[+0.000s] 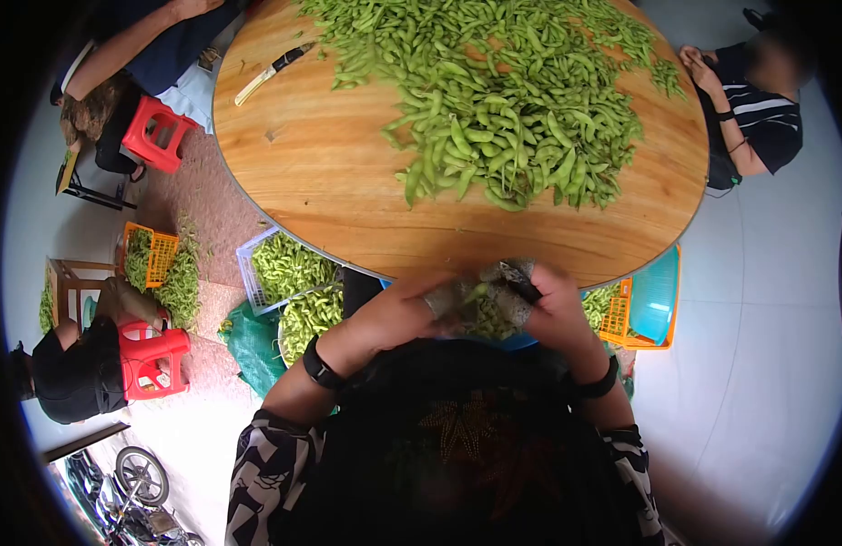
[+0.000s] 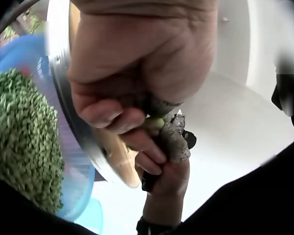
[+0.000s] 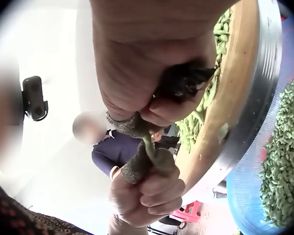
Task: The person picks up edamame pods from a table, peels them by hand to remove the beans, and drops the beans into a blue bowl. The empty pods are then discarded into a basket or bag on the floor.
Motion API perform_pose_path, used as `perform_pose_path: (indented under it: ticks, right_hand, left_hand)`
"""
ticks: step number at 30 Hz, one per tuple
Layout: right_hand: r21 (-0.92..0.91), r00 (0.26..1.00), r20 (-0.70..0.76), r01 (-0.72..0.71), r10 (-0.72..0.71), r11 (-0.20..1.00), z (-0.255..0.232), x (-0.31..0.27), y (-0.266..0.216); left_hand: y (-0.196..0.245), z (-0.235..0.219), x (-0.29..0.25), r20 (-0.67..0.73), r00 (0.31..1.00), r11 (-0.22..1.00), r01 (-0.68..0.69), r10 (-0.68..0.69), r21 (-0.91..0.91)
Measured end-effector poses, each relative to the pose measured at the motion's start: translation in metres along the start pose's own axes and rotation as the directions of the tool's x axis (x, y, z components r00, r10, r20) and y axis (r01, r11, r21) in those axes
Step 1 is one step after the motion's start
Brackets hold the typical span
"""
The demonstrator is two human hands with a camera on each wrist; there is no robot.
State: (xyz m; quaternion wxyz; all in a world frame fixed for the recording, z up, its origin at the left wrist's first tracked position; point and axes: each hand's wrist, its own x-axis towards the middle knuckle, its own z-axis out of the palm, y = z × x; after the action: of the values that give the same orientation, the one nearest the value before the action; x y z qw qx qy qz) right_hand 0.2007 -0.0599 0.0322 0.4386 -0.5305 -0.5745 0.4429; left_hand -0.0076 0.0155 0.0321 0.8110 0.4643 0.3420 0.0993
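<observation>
Both hands meet over the near table edge. My left hand (image 1: pixel 405 309) pinches a green soybean pod (image 3: pixel 149 148) between its grey-covered thumb and a finger. Close against it, my right hand (image 1: pixel 559 305) holds a black object (image 3: pixel 183 82) in its curled palm, its kind mostly hidden. The right thumb wears a grey cover (image 3: pixel 126 125) and is right at the pod's upper end. Below the hands stands a blue plastic basket (image 3: pixel 237 188) with shelled green beans (image 2: pixel 22 142) in it.
A big heap of pods (image 1: pixel 521 118) covers much of the round wooden table (image 1: pixel 321 182). A knife (image 1: pixel 273 73) lies at the left of it. Crates of pods (image 1: pixel 289 264) stand below left, an orange crate (image 1: pixel 617 314) at right. Other people sit around on red stools (image 1: pixel 157 135).
</observation>
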Motion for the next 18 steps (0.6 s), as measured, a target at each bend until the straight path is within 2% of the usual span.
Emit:
perform_pose_path:
  ticks: [4, 6, 7, 9, 10, 12, 13, 15, 16, 18]
  right_hand:
    - [-0.039, 0.999, -0.05, 0.013, -0.015, 0.999, 0.007, -0.008, 0.011]
    - [-0.03, 0.995, 0.02, 0.094, -0.093, 0.995, 0.008, -0.006, 0.006]
    - [-0.026, 0.995, 0.018, 0.094, -0.093, 0.995, 0.01, -0.006, 0.005]
    - [0.116, 1.0, 0.031, -0.002, -0.001, 0.993, 0.01, -0.008, 0.005]
    - [0.118, 1.0, 0.026, 0.0, -0.003, 0.993, 0.009, -0.008, 0.006]
    - [0.041, 0.997, 0.071, -0.029, 0.026, 0.999, 0.006, -0.01, 0.011]
    - [0.044, 0.997, 0.068, -0.03, 0.027, 0.999, 0.007, -0.011, 0.015]
    - [0.097, 0.998, 0.062, -0.009, 0.003, 0.995, 0.008, -0.012, 0.022]
    - [0.099, 0.998, 0.059, -0.009, 0.003, 0.995, 0.007, -0.011, 0.021]
    - [0.29, 0.979, 0.102, -0.2, 0.178, 0.936, 0.006, -0.01, 0.011]
  left_hand:
    - [-0.007, -0.003, 0.008, -0.025, 0.999, 0.999, -0.041, 0.041, -0.008]
    - [-0.009, -0.003, 0.011, -0.034, 0.982, 0.978, -0.184, 0.188, 0.101]
    - [-0.008, 0.0, 0.011, -0.034, 0.982, 0.978, -0.181, 0.185, 0.103]
    - [-0.005, 0.008, 0.014, -0.068, 0.955, 0.93, -0.262, 0.288, 0.256]
    - [-0.008, 0.008, 0.016, -0.065, 0.956, 0.929, -0.261, 0.287, 0.26]
    - [-0.015, 0.007, 0.02, -0.044, 0.858, 0.726, -0.405, 0.512, 0.556]
    - [-0.015, 0.008, 0.019, -0.042, 0.86, 0.726, -0.403, 0.509, 0.557]
    - [-0.016, 0.009, 0.019, 0.036, 0.744, 0.419, -0.415, 0.667, 0.807]
    - [-0.016, 0.009, 0.019, 0.039, 0.745, 0.418, -0.415, 0.666, 0.808]
    - [-0.019, 0.008, 0.019, 0.179, 0.672, 0.123, -0.376, 0.718, 0.918]
